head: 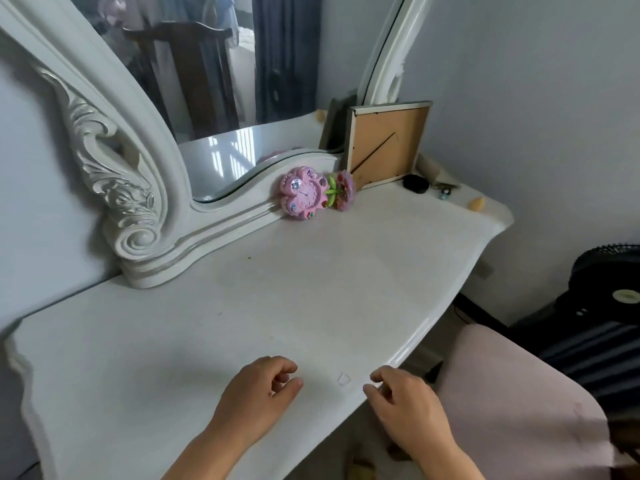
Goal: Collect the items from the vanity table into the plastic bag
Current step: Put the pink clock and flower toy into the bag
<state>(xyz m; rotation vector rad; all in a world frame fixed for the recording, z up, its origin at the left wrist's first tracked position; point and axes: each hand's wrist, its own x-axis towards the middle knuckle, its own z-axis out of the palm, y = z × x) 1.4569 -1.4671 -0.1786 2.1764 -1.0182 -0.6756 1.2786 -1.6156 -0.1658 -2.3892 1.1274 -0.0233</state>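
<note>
White vanity table (311, 289) under loosely curled, empty left hand (258, 389) and right hand (403, 403); no legible writing

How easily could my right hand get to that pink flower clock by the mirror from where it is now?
Probably yes. The right hand is empty at the table's near edge, and the tabletop between it and the pink flower clock is bare. Whether the arm stretches that far I cannot tell.

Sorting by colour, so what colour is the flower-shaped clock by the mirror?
Pink, with purple and pale blue trim; the flower-shaped clock shows best in the head view.
</note>
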